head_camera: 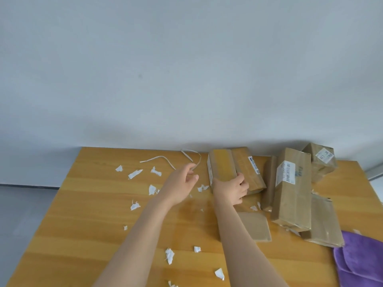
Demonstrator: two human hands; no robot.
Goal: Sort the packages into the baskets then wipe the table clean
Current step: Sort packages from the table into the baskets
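A wooden table point(83, 224) stands against a pale wall. Sorting appears to be in hand: the right hand point(232, 189) grips the near end of the taped box point(221, 164). The left hand point(182, 183) hovers beside it, loose and holding nothing. The next move calls for lifting the box clear of the neighbouring boxes point(294, 189). No basket is visible.

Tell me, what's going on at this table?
A person is clearing a wooden table. Their right hand grips the near end of a taped cardboard box; the left hand hangs loosely beside it, above torn paper scraps. More packages lie piled to the right, and a purple cloth lies at the table's corner. No basket shows.
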